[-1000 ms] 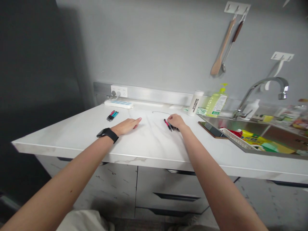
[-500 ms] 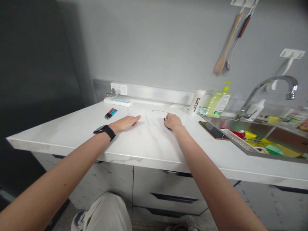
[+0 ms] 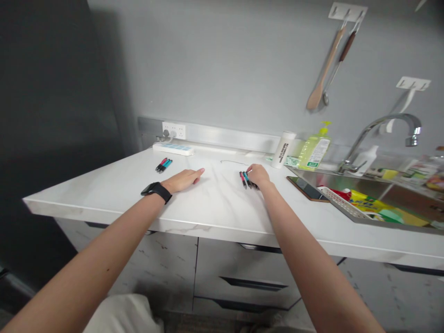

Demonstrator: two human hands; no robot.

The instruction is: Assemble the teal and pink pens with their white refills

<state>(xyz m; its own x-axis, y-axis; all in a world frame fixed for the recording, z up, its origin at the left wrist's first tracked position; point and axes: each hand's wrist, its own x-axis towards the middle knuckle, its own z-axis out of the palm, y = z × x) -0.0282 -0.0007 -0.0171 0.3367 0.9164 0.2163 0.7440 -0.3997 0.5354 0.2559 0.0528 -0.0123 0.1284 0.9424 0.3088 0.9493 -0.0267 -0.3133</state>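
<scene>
My left hand (image 3: 183,180) rests flat on the white counter (image 3: 208,203), fingers stretched out and thumb apart, holding nothing. A black watch is on that wrist. Behind it lies a small group of pens (image 3: 163,165), red, black and teal, side by side. My right hand (image 3: 259,174) is low over the counter with its fingers curled down and closed. A dark pen end (image 3: 255,186) pokes out beneath it; most of that pen is hidden by the hand. Just left of these fingers lie a red pen (image 3: 243,180) and a blue pen (image 3: 247,179) with black ends.
A power strip (image 3: 173,148) lies at the back left. A white cylinder (image 3: 283,149) and a yellow-green pump bottle (image 3: 315,150) stand at the back right. A phone (image 3: 307,188) lies beside the sink (image 3: 374,180), under a curved faucet (image 3: 381,120).
My right hand has shifted slightly right, and the red and blue pens it mostly covered now show beside it. My left hand stays flat on the counter. The camera view has moved slightly.
</scene>
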